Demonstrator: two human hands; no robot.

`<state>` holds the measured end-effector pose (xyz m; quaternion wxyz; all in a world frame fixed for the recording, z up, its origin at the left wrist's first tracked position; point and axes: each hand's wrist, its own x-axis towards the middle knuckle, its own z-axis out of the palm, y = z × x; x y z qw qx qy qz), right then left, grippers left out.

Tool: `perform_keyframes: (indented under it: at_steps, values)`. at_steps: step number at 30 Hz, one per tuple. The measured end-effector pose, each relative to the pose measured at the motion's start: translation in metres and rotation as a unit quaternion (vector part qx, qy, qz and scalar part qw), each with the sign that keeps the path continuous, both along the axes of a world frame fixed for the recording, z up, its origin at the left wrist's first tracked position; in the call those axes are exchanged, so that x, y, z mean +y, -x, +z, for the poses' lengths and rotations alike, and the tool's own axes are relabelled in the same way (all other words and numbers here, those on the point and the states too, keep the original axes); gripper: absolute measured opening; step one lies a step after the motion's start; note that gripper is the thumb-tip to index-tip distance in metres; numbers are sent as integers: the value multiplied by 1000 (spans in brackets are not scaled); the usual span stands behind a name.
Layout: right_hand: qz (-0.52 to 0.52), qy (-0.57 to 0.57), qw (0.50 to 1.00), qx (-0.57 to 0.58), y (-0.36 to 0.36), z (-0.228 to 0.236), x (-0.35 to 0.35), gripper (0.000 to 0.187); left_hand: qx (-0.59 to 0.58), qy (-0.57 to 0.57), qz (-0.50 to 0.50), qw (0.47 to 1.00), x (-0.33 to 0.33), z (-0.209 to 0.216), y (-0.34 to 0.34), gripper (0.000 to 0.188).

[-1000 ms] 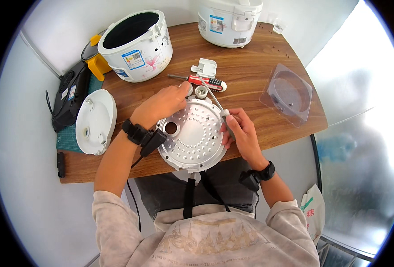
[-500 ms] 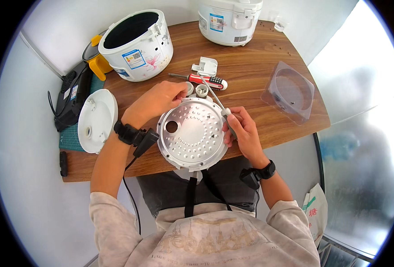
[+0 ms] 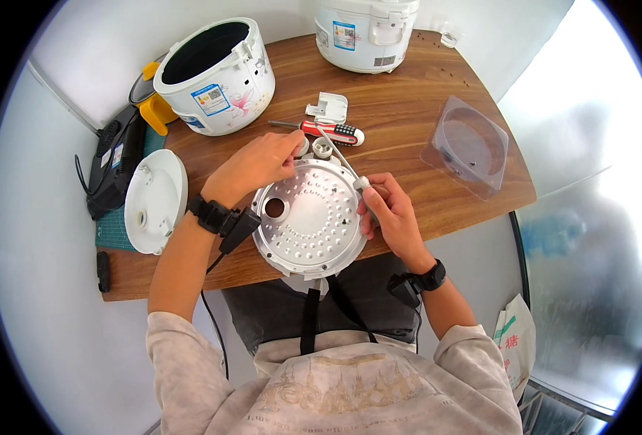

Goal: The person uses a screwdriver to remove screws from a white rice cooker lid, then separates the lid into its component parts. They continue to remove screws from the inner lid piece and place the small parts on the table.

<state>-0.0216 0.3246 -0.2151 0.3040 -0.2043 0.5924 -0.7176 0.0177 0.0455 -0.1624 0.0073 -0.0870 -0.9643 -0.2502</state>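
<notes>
In front of me at the table's near edge lies a round silvery metal lid plate with rows of small bumps and one round hole. My right hand is closed around the handle of a screwdriver at the plate's right rim; its shaft slants up and left over the far rim. My left hand reaches over the plate's far left rim, fingers closed beside a small white cup. What its fingertips pinch, if anything, is hidden. Another small white cup with small bits inside stands beside it.
A red-and-black screwdriver and a white plastic part lie beyond the cups. Two rice cooker bodies stand at the back. A white lid cover rests at left, a clear plastic tray at right.
The whole view has shifted slightly left. Both hands keep nearly the same places around the metal plate, and the right hand still holds the screwdriver.
</notes>
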Motion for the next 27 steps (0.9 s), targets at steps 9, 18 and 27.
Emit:
perform_keyframes:
  at_steps: [9, 18, 27]
  values:
    - [-2, 2, 1000, 14, 1, 0, 1, 25, -44, 77, 21, 996, 4, -3, 4, 24]
    - [-3, 5, 1000, 21, 1, -2, 1, 24, -22, 64, 54, 996, 9, -6, 4, 22]
    - [-5, 4, 1000, 26, 0, -3, 0, 24, -41, -46, 4, 998, -3, 13, -6, 14]
